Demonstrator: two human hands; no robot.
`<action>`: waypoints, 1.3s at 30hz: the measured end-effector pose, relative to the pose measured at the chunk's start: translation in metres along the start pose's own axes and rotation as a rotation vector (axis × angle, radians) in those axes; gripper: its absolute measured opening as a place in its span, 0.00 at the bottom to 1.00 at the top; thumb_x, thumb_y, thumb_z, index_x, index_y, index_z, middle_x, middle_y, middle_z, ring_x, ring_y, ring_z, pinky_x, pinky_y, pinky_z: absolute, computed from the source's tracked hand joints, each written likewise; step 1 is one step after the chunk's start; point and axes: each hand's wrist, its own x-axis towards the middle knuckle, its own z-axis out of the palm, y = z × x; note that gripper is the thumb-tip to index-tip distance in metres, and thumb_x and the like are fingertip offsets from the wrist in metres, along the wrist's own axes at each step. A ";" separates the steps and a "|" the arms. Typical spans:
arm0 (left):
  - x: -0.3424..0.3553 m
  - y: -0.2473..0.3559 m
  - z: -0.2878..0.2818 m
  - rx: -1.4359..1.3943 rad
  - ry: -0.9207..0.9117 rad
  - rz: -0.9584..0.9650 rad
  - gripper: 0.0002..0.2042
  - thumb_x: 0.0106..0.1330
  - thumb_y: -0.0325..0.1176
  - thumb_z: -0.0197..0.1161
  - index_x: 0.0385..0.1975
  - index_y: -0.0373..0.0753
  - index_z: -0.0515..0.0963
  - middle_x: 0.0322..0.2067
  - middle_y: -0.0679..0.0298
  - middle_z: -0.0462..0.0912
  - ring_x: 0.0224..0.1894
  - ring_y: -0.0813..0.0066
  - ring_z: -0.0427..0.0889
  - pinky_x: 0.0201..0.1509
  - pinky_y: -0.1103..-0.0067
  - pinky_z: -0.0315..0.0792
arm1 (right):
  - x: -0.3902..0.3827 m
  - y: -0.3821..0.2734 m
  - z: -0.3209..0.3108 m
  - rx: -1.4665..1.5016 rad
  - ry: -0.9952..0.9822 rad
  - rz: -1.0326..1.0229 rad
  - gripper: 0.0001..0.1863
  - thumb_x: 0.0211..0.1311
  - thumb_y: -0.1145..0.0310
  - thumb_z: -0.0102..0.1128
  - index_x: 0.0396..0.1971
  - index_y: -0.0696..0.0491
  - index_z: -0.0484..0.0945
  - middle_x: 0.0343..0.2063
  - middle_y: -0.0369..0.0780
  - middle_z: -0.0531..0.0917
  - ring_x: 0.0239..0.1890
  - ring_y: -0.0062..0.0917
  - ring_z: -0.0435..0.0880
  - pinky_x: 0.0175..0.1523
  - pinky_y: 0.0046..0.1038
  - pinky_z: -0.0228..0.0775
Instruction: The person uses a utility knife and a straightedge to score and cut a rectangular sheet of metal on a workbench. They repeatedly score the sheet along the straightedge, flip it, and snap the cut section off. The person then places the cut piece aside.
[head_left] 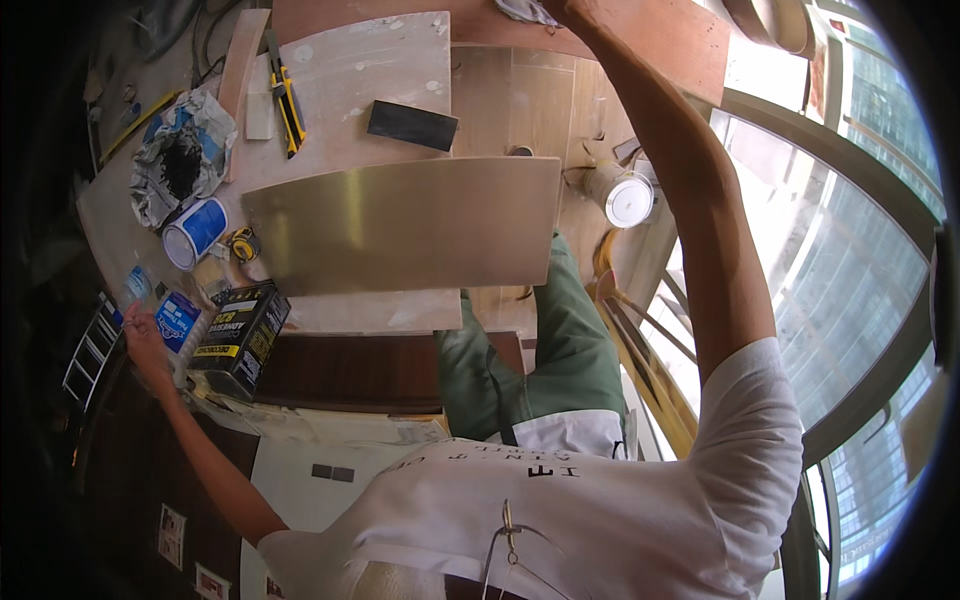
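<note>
At the top edge, my right hand (572, 10) is partly cut off by the frame. Its fingers appear closed on a crumpled whitish cloth (526, 10), which lies against a long reddish-brown board (660, 50). My left hand (146, 338) is low on the left, fingers loosely apart, beside a blue-labelled plastic container (178, 320). Just beyond its fingertips is a small clear, bluish plastic item (138, 283). To the right of that container stands a black and yellow box (238, 340). A smooth tan panel (410, 225) lies in front of me, over my knees and the worktable.
On the pale worktable board (340, 70) lie a dark rectangular block (411, 126) and a yellow utility knife (287, 105). A blue-and-white can (196, 234), a tape measure (243, 244) and a crumpled bag (185, 160) sit left. A white-lidded can (625, 198) stands by the window.
</note>
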 end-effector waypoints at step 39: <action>-0.105 0.291 0.358 -0.102 0.507 0.400 0.08 0.68 0.29 0.53 0.42 0.37 0.77 0.54 0.54 0.78 0.61 0.52 0.72 0.71 0.48 0.54 | -0.274 -0.186 -0.171 0.593 -0.059 0.798 0.16 0.65 0.64 0.62 0.46 0.58 0.76 0.26 0.45 0.80 0.29 0.26 0.77 0.38 0.29 0.72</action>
